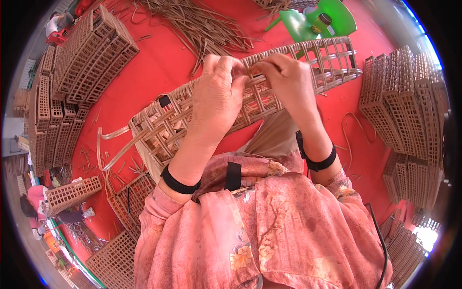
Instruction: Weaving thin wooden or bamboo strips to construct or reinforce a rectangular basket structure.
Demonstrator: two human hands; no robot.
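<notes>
Rattan lattice panel [308, 62] lies across the lap, over the red floor [159, 67]. Left hand [217, 94] and right hand [288, 79] both pinch its upper edge, fingertips closed on the weave. Stacked panels [409, 96] sit at the floor's right edge.

A weaving workshop: stacked wicker panels [404, 106] and loose cane strips [202, 24].

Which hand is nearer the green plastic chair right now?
Right. The right hand grips the woven lattice panel just below the green chair; the left hand sits farther along the panel, toward the person's left.

Head-worn fisheye, close, facing down.
</notes>
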